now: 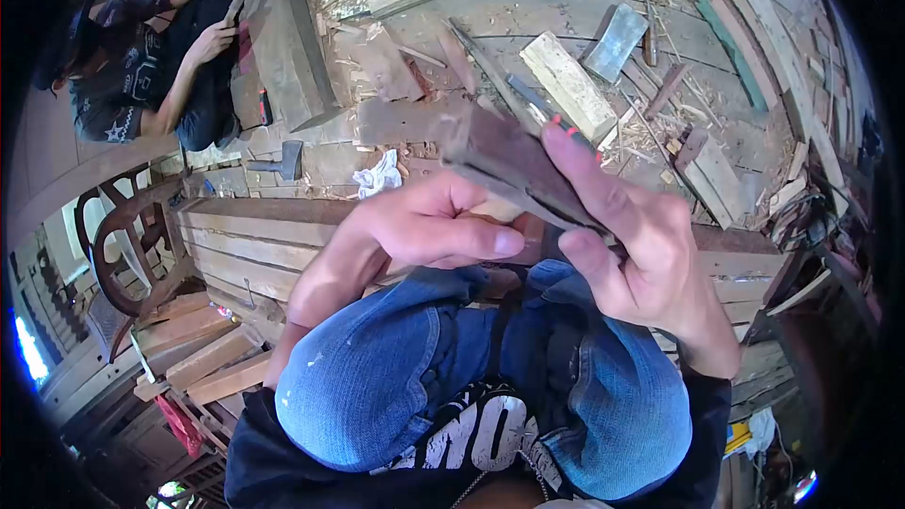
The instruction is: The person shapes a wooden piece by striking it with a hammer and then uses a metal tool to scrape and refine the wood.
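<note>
My right hand (632, 250) pinches a dark brown piece of wood (518, 165) between thumb and fingers, its far end blurred by motion. The piece tilts up to the left, above my knees. Just below it, my left hand (419, 226) is closed, thumb pointing right. A pale, wood-coloured thing (497, 208) shows at its curled fingers; its kind is mostly hidden. Behind the dark piece lie a tool with a red and black handle (563, 123) and a pale wooden block (568, 85).
At upper left a seated co-worker (141, 66) holds a piece of wood. An axe head (617, 42), a hatchet (281, 165), a white cloth (379, 174) and wood chips lie on the plank floor (584, 5). Stacked timber (255, 240) is at left.
</note>
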The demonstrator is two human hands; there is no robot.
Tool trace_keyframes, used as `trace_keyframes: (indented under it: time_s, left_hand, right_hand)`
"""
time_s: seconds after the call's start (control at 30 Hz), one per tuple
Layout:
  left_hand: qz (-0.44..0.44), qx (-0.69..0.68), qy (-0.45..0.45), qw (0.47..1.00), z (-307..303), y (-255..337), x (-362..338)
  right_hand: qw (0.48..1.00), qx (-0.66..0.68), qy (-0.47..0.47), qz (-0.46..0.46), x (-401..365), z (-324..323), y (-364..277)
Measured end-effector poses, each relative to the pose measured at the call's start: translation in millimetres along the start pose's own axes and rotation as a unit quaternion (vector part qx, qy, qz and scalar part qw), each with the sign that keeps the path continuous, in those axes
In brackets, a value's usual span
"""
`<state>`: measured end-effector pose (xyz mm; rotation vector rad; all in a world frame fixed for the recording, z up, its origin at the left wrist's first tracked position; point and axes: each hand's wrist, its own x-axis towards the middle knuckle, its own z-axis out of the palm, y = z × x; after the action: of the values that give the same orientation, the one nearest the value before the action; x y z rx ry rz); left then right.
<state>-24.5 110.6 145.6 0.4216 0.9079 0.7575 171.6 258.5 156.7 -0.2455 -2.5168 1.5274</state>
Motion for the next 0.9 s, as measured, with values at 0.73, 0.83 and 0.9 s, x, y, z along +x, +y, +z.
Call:
trace_keyframes:
  time_s: [0.73,0.83,0.9]
  left_hand:
    - [0.026,-0.013,-0.026,0.999,-15.8,-8.6,8.2]
    - [0.05,0.003,-0.023,0.999,-14.5,-8.9,10.2]
    - [0.034,0.021,0.021,0.999,-18.0,-13.1,7.7]
  right_hand:
    - [0.997,0.06,0.041,0.005,6.2,1.7,8.4]
    - [0.999,0.039,-0.018,0.031,1.5,1.1,7.4]
    - [0.996,0.076,0.023,0.03,-6.8,6.0,7.3]
